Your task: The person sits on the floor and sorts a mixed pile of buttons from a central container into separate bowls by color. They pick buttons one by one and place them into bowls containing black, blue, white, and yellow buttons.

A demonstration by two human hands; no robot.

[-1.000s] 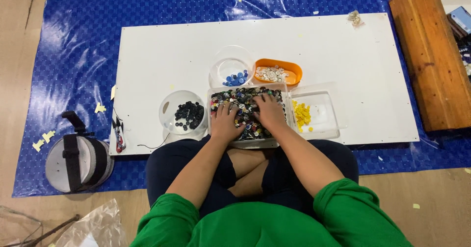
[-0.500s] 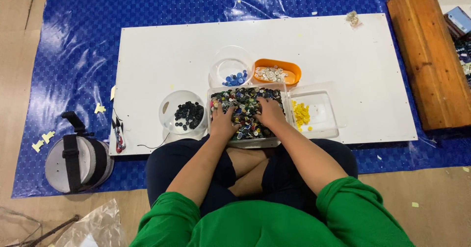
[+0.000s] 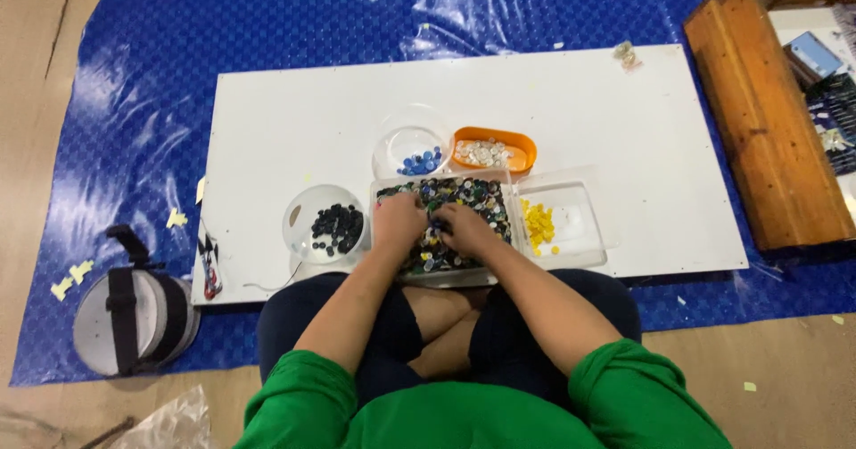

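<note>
- Two hands are seen: left hand [image 3: 397, 222] and right hand [image 3: 464, 228].
- One tray of mixed buttons [image 3: 481, 195] is counted.
- Two round clear bowls are counted: black-button bowl [image 3: 303, 222], blue-button bowl [image 3: 397, 141].
- One orange dish [image 3: 522, 146].
- One square clear container [image 3: 580, 244].
- One white board [image 3: 294, 119].

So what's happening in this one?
A person in green sleeves sits cross-legged at a white board on a blue tarp. Both the left hand and right hand are down in a clear tray of mixed buttons. Around it sit a bowl of black buttons, a bowl of blue ones, an orange dish of clear ones and a tray of yellow ones.
</note>
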